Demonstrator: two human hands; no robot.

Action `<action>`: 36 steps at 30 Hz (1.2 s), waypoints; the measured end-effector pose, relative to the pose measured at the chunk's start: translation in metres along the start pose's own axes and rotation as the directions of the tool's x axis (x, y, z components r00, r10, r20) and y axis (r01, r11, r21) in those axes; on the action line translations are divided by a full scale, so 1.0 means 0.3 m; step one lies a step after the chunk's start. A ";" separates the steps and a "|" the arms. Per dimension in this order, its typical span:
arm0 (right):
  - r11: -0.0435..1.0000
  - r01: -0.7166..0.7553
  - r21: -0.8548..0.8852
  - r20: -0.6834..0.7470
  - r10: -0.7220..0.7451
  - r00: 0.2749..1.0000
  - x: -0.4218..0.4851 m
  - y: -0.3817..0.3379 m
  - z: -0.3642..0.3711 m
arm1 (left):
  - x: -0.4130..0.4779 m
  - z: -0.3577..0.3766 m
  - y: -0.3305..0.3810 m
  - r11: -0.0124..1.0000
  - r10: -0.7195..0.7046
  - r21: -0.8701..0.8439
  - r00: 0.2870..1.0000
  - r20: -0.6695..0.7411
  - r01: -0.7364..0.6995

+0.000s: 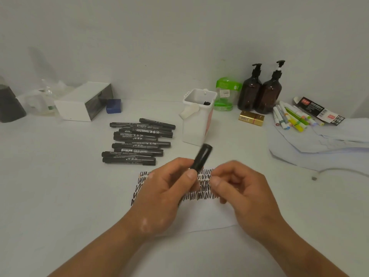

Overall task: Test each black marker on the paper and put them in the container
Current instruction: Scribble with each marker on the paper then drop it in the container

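Observation:
My left hand (167, 193) grips a black marker (201, 156) that points up and away, blurred, above the paper (209, 214). The paper lies in front of me, with rows of black scribbles across its upper half. My right hand (242, 193) hovers beside the marker with its fingers curled and pinched; I cannot make out anything in it. A pile of several black markers (137, 141) lies to the left of the white container (196, 118), which stands behind the paper and has at least one dark marker end inside.
Two brown pump bottles (259, 90) and a green plastic jar (226, 94) stand at the back right. A gold box (251, 118), coloured highlighters (291, 116), loose papers (323, 142) and a cable (339, 170) lie to the right. A white box (83, 100) sits back left.

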State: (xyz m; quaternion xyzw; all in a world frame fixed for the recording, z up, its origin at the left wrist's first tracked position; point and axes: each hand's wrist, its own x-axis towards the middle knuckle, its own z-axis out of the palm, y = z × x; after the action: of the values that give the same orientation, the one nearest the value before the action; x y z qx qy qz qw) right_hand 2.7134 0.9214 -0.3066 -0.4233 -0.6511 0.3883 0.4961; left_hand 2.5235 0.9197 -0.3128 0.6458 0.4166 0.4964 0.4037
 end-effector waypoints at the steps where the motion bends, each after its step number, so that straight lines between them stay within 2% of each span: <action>1: 0.999 -0.006 0.037 0.002 0.006 1.000 0.004 -0.003 -0.013 | -0.001 -0.005 0.002 0.998 0.013 0.066 1.000 0.026 -0.015; 5: 0.997 0.016 0.081 0.163 -0.029 0.986 -0.002 0.001 -0.033 | -0.007 -0.018 -0.001 0.981 0.007 0.187 0.981 0.193 -0.044; 7: 0.997 0.051 0.049 0.180 -0.059 0.982 0.003 -0.004 -0.034 | -0.007 -0.022 -0.007 0.980 -0.008 0.196 0.973 0.229 -0.039; 9: 0.996 0.074 0.053 0.072 -0.077 0.994 0.029 -0.019 -0.058 | -0.002 -0.033 -0.015 0.986 -0.026 0.165 0.985 0.173 -0.003; 12: 0.990 0.114 0.088 -0.216 -0.092 0.972 0.117 -0.086 -0.136 | 0.023 -0.071 -0.028 0.991 -0.078 0.100 0.994 -0.075 0.085; 14: 0.989 0.148 -0.020 -0.358 -0.145 0.922 0.200 -0.155 -0.182 | 0.042 -0.100 -0.034 0.990 -0.117 0.057 0.971 -0.207 0.131; 16: 0.966 0.173 -0.194 -0.409 -0.240 0.880 0.296 -0.226 -0.208 | 0.053 -0.117 -0.044 0.988 -0.144 0.015 0.946 -0.289 0.155; 18: 0.912 0.179 -0.369 -0.383 -0.325 0.865 0.398 -0.281 -0.213 | 0.057 -0.121 -0.054 0.987 -0.153 -0.005 0.930 -0.333 0.160; 20: 0.802 0.161 -0.575 -0.299 -0.390 0.871 0.501 -0.313 -0.198 | 0.058 -0.119 -0.066 0.987 -0.154 -0.003 0.927 -0.343 0.163; 23: 0.638 0.116 -0.761 -0.155 -0.353 0.923 0.637 -0.310 -0.151 | 0.058 -0.118 -0.077 0.985 -0.151 0.024 0.929 -0.337 0.169; 29: 0.388 0.088 -0.918 0.042 -0.126 0.991 0.778 -0.205 -0.067 | 0.057 -0.116 -0.078 0.986 -0.158 -0.013 0.927 -0.339 0.164; 33: 0.311 0.052 -0.949 0.066 0.036 0.997 0.816 -0.143 -0.037 | 0.060 -0.114 -0.083 0.987 -0.156 -0.019 0.929 -0.336 0.159; 36: 0.278 0.046 -0.960 0.074 0.089 0.993 0.831 -0.107 -0.029 | 0.063 -0.113 -0.085 0.988 -0.144 -0.004 0.931 -0.336 0.152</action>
State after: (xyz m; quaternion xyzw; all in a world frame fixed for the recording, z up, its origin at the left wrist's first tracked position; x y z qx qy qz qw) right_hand 2.6794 1.1446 -0.1960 -0.6225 -0.7746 -0.0510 0.0993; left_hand 2.4899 0.9495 -0.3248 0.5231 0.5321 0.5625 0.3562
